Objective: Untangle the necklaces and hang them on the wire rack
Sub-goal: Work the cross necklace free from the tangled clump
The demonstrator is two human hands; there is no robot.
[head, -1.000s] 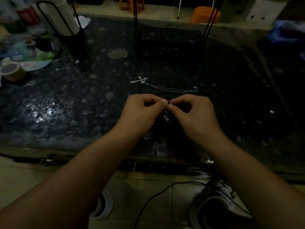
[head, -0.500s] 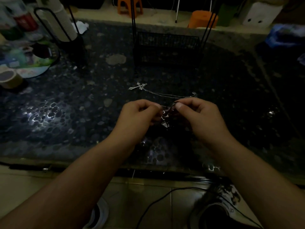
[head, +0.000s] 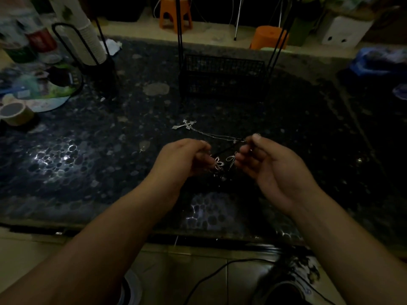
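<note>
At the bottom of the frame lie a tiled floor, a dark cable (head: pixel 211 276) and a shoe (head: pixel 284 287) at lower right. Above them, two forearms reach over the edge of a dark pebble-patterned table (head: pixel 88 172). In the centre, the left hand (head: pixel 182 159) has its fingers curled, pinching one end of a tangled necklace with looped silver pendants (head: pixel 219 162). The right hand (head: pixel 268 164) pinches the same tangle between thumb and curled fingers, palm turned inward. The tangle hangs between the two hands, just above the table.

Just beyond the hands, a cross necklace (head: pixel 187 124) lies flat on the table, its chain running right toward the right hand's fingertips; whether it joins the tangle cannot be told.

Farther back at centre stands the wire rack (head: pixel 222 78), a black mesh basket with thin uprights; its contents are too dark to see. At left are a roll of tape (head: pixel 15 112) and a black wire holder with a stack of white cups (head: pixel 88 40). Orange stools (head: pixel 175 13) stand at the top.
</note>
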